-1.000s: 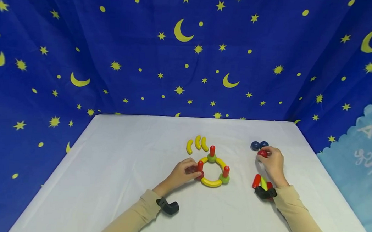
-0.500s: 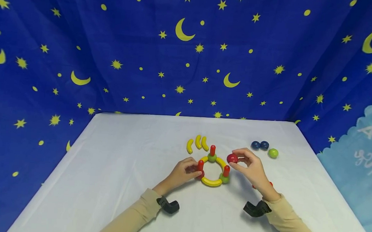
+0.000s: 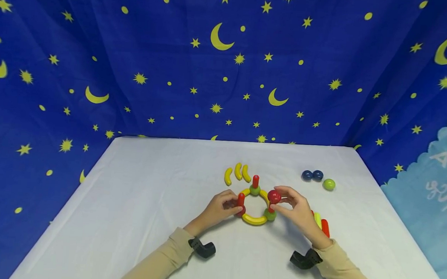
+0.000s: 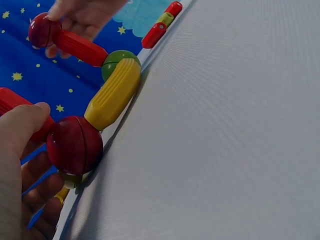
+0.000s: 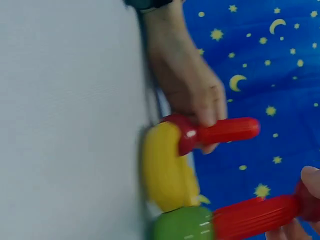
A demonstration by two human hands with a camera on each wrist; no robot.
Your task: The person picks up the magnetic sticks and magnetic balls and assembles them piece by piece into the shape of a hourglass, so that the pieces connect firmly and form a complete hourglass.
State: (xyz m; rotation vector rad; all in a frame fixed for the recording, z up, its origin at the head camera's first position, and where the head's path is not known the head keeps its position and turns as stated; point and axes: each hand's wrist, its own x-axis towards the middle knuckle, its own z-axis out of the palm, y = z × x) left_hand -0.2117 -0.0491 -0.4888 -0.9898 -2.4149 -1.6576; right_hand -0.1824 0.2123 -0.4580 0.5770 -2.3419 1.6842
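Curved yellow bars (image 3: 254, 220), two green balls (image 3: 255, 190) and a red ball (image 4: 75, 145) form a ring on the white table. A red rod stands upright on each ball. At the ring's left corner my left hand (image 3: 215, 209) grips the red rod (image 3: 241, 198) just above its red ball. My right hand (image 3: 296, 210) pinches a second red ball (image 3: 274, 197) at the top of the right-hand red rod (image 4: 80, 48). That ball appears to touch the rod's end in the left wrist view; whether it is seated I cannot tell.
Behind the ring lie several loose yellow bars (image 3: 238, 171). Two dark blue balls (image 3: 307, 175) and a loose green ball (image 3: 329, 184) rest at the back right. Red and yellow-green rods (image 3: 325, 228) lie partly hidden beyond my right forearm. A starry blue curtain (image 3: 174, 59) encloses the table.
My right hand has picked the red ball from beside the blue balls and carried it left to the right-hand rod's top. My left hand has stayed at the left corner.
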